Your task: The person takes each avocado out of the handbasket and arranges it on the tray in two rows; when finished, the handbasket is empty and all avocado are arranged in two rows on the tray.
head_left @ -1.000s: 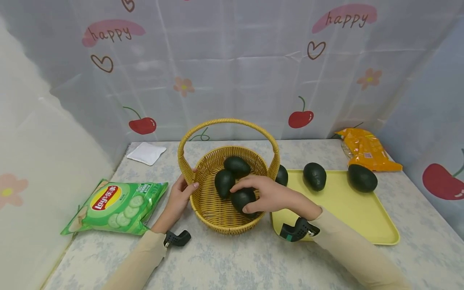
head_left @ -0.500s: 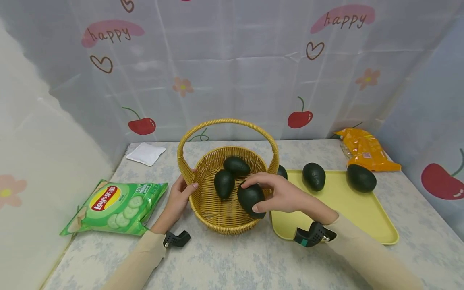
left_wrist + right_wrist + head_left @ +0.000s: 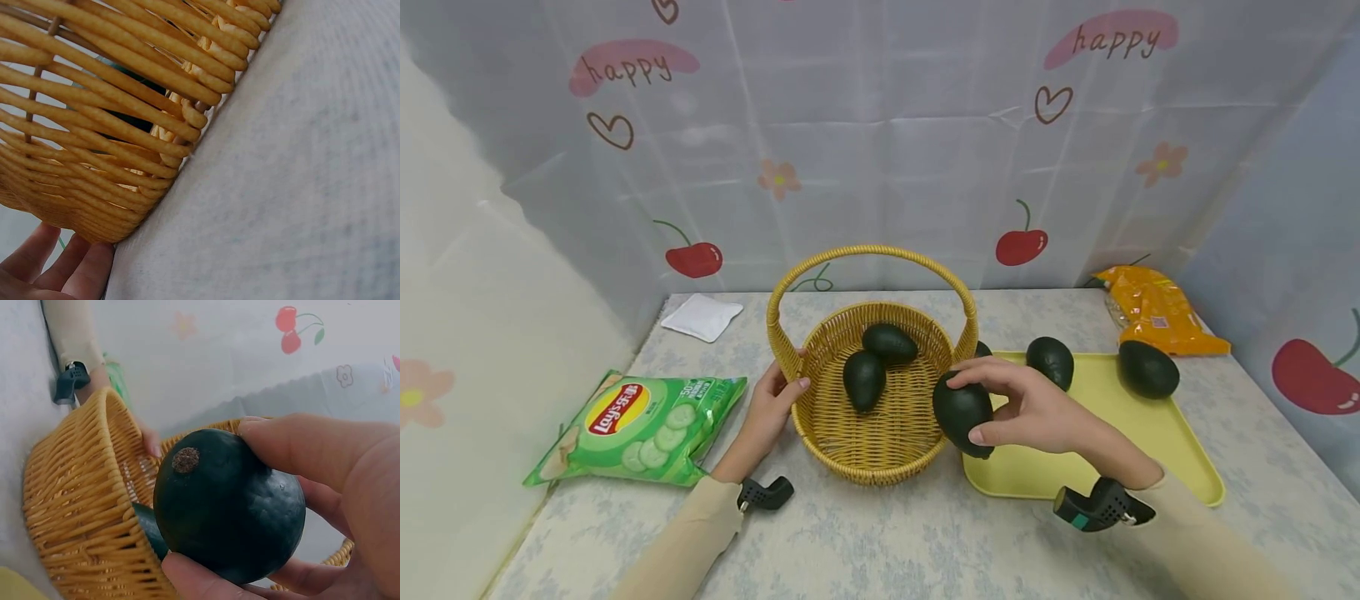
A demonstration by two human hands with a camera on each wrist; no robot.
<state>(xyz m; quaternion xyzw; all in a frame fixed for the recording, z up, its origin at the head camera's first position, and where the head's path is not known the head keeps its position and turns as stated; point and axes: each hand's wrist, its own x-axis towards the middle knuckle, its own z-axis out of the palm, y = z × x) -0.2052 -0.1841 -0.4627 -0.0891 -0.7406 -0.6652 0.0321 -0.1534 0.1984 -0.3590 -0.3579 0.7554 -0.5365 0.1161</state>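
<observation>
My right hand point(image 3: 1030, 408) holds a dark green avocado point(image 3: 961, 415) between thumb and fingers, over the right rim of the yellow wicker basket point(image 3: 875, 477). The right wrist view shows the brown stem end of this avocado point(image 3: 228, 503) near the basket wall point(image 3: 81, 500). My left hand point(image 3: 773, 407) grips the basket's left side at the foot of its handle, the thumb on the rim. In the left wrist view its fingers point(image 3: 87, 272) touch the woven outside. Inside the basket lie two avocados, one upright-pointing point(image 3: 864, 381) and one sideways point(image 3: 890, 344).
A yellow tray point(image 3: 1150, 467) to the right bears avocados point(image 3: 1050, 364), one partly hidden behind the right hand. An orange packet point(image 3: 1161, 312) lies behind it. Left of the basket are a green Lay's chip bag point(image 3: 640, 429) and a small white packet point(image 3: 702, 317).
My right hand has lifted one avocado out of the basket and carried it rightward to the rim by the tray. The left hand and the basket have stayed in place.
</observation>
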